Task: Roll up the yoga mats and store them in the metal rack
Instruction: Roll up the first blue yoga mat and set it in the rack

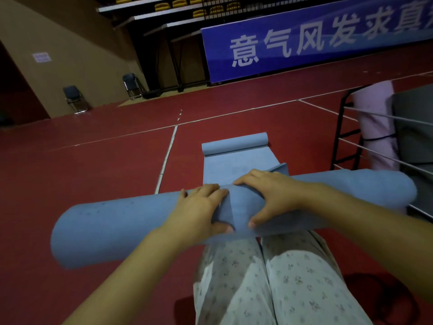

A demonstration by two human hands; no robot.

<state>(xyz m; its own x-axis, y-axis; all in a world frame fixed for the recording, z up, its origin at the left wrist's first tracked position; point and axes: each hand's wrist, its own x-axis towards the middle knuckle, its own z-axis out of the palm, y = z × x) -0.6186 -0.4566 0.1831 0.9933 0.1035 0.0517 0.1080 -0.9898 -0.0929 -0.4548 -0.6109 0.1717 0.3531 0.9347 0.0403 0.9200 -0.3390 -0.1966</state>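
A rolled blue yoga mat (pixel 112 228) lies crosswise over my knees, reaching from lower left to the right. My left hand (pixel 199 209) grips its middle, fingers over the top and thumb underneath. My right hand (pixel 274 198) grips the roll just beside it in the same way. Beyond my hands a second blue mat (pixel 236 160) lies flat on the red floor, its far end curled into a small roll. The metal rack (pixel 346 134) stands at the right and holds an upright pink rolled mat (pixel 375 118) and a grey mat (pixel 414 123).
Red sports floor with white lines spreads all around. Two dark folding chairs (pixel 75 97) stand by the tan wall at the far left. A blue banner (pixel 316 36) and tiered seating close off the back.
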